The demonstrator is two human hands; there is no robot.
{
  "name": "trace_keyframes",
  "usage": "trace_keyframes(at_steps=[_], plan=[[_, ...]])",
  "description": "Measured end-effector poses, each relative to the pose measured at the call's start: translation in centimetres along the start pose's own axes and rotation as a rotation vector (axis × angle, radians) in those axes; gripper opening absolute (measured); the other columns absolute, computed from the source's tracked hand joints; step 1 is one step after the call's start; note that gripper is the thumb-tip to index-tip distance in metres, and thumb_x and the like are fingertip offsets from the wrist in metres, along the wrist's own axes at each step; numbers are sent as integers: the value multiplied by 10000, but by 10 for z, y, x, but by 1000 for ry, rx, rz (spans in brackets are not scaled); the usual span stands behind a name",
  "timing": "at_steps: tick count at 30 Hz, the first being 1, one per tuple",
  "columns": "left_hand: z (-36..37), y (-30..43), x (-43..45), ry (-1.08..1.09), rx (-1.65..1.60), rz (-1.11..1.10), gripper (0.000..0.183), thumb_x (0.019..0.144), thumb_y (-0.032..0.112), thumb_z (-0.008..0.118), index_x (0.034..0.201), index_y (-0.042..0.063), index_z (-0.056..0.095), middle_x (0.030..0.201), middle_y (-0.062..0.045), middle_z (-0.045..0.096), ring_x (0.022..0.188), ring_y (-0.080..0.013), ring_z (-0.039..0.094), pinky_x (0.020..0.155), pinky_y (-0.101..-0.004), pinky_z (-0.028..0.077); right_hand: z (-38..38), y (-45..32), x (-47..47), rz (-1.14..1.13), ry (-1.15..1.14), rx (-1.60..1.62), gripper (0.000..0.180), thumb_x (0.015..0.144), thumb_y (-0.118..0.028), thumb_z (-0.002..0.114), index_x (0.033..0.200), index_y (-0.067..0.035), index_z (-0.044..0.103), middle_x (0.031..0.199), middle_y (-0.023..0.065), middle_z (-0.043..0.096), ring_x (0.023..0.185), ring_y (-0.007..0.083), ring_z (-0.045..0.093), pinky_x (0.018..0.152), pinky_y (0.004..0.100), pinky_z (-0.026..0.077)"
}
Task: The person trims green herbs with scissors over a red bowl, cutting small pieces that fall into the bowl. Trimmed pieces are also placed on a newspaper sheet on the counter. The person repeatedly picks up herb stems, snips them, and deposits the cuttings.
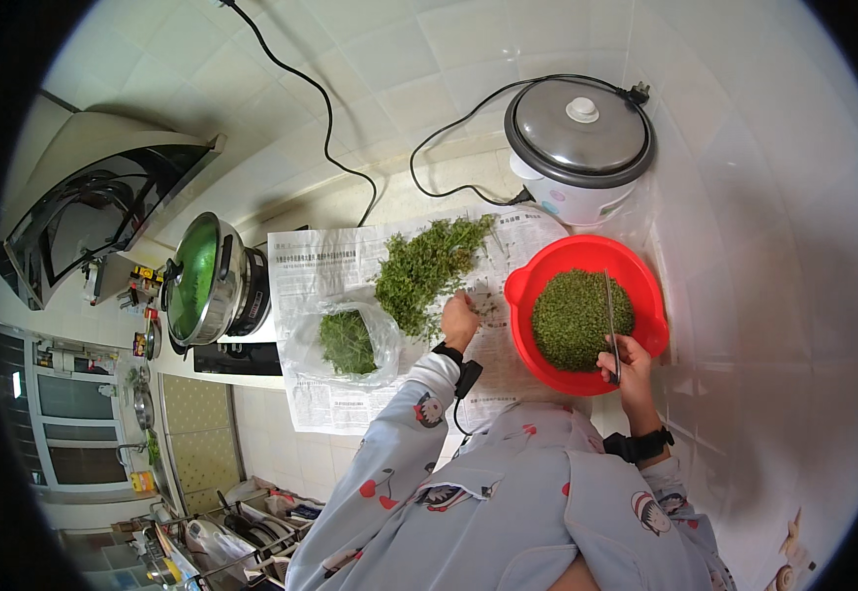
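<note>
My right hand (629,363) grips scissors (610,306), their long blades lying over a red plastic basin (519,318). Inside the basin is a broad heap of small green peppercorn-like berries (576,318). My left hand (460,322) is down at the lower right edge of a pile of leafy green sprigs (425,266), beside loose bits; whether its fingers pinch a sprig is hidden. Both lie on spread newspaper (310,277). Left of that hand, an open clear plastic bag (384,343) holds green trimmings (347,341).
A rice cooker (580,140) with a coiled black cord stands behind the basin, close to the tiled wall on the right. To the left, a lidded steel pot (203,281) sits on an electric cooker (255,295). A dish rack (251,539) stands at lower left.
</note>
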State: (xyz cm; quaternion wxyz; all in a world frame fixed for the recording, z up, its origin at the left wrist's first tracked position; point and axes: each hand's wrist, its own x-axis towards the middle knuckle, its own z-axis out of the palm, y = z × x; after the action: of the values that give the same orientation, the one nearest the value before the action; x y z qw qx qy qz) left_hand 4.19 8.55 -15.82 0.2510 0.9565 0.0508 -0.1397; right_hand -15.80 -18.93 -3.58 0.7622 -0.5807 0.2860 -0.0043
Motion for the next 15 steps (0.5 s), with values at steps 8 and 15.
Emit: trace_keyframes(at_steps=[8, 15], plan=[[-10, -6, 0, 4, 64, 124, 139, 708, 61, 672, 843, 64, 643, 833, -123, 658, 804, -295, 655, 689, -400, 519, -1, 6, 2, 7, 10, -36, 380, 775, -74, 703, 1119, -13, 554, 730, 36, 611, 535, 73, 539, 469, 194, 416], [-13, -28, 10, 60, -201, 213, 172, 705, 79, 684, 877, 68, 686, 779, -122, 685, 689, -234, 678, 597, -359, 512, 9, 2, 4, 7, -48, -16, 382, 781, -65, 692, 1128, -8, 544, 740, 42, 607, 548, 75, 540, 482, 193, 419]])
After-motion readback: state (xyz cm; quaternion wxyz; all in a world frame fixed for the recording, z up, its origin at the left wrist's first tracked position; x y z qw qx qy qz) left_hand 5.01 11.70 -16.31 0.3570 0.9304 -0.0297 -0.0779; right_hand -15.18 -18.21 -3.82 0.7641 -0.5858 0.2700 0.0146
